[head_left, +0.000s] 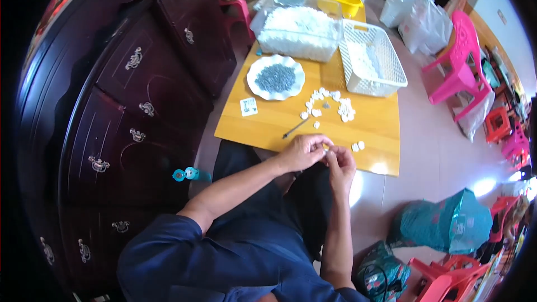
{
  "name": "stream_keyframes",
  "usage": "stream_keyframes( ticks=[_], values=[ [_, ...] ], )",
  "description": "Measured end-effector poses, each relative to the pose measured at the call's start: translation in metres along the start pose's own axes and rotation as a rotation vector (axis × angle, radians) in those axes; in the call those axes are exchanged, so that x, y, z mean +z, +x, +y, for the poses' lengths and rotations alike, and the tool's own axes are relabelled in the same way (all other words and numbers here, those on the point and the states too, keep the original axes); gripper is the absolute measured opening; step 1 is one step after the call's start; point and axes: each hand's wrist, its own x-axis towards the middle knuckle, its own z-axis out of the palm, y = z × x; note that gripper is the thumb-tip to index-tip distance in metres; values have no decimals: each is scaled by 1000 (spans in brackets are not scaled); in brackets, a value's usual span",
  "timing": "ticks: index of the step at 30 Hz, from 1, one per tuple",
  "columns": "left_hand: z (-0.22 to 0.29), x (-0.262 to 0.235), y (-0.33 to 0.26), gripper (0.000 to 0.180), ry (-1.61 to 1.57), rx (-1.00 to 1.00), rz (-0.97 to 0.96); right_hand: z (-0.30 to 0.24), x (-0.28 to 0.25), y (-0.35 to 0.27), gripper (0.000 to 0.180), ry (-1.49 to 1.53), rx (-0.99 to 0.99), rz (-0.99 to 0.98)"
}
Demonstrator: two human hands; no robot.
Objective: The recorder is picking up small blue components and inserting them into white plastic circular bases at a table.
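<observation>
While both hands meet at the near edge of the yellow table (369,128), the left hand (302,152) and right hand (340,163) are pressed fingertip to fingertip, pinching a small pale piece (325,146) between them; it is too small to tell its long axis or which way it points. Two loose white pieces (357,146) lie just beside the right hand, on its outer side, nearer to it than to the left. A slim metal tool (295,128) lies just beyond the left hand, its long axis slanting away toward the right. Farther out, a curved scatter of white pieces (330,104); beyond that, a white plate (254,72) of grey bits, a white basket (386,61) and a clear tub (299,31) of white parts.
</observation>
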Motion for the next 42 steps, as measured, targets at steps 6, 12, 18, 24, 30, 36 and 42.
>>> stream_keyframes(
  ticks=[6, 12, 18, 24, 30, 36, 42],
  values=[
    [-6, 13, -5, 32, -148, -48, 53, 2, -2, -4, 8, -11, 30, 5],
    [-6, 28, -4, 28, -75, 41, 152, 1, -12, 1, 6, 111, 61, 22],
    [-1, 38, 5, 24, -85, 58, 192, -2, -14, 3, 6, 182, 53, 54],
    [12, 38, 4, 23, 75, 181, 249, -4, -10, 2, 5, 200, 35, 90],
    [10, 36, 3, 23, 77, 163, 242, -9, -8, -1, 10, 192, 25, 71],
    [29, 34, 5, 20, 276, 300, 241, -4, -15, 1, 11, 286, 34, 42],
    [35, 27, 6, 17, 454, 381, 207, -8, -13, 1, 12, 426, 97, 17]
  ],
)
